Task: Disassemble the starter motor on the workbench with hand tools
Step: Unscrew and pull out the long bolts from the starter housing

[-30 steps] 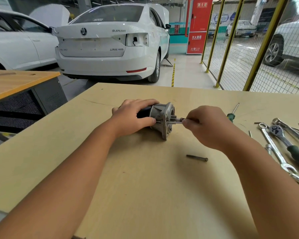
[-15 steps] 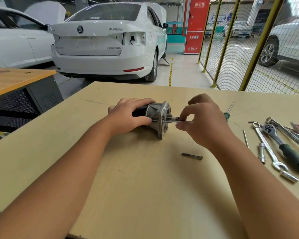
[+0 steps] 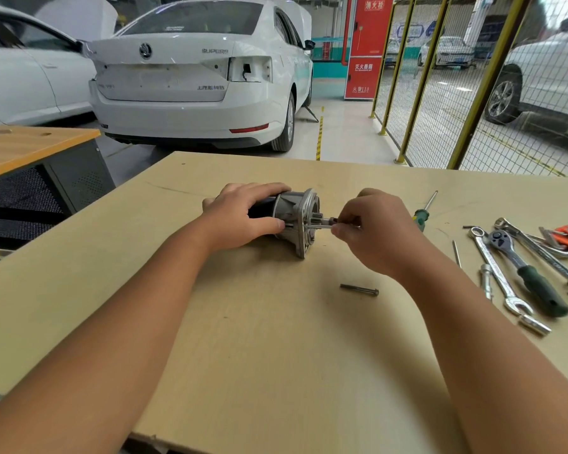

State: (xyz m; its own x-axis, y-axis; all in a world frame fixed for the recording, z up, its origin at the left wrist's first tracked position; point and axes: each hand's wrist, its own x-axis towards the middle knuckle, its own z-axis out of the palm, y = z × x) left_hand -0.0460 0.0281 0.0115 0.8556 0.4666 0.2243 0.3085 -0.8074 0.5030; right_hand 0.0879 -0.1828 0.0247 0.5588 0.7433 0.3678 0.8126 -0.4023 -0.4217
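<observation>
The starter motor (image 3: 292,221), a dark cylinder ending in a ribbed cast-metal flange, lies on its side mid-bench (image 3: 276,355), a pale, smooth plywood sheet. The left hand (image 3: 243,217) wraps the dark body with fingers over the top and thumb against the near side, while the right hand (image 3: 374,231) pinches a thin steel bolt (image 3: 322,226) jutting from the flange face. A loose dark bolt (image 3: 359,290) lies nearer, and at far right lie a green-handled screwdriver (image 3: 422,214), a shiny spanner (image 3: 499,273) and a ratchet (image 3: 528,270).
</observation>
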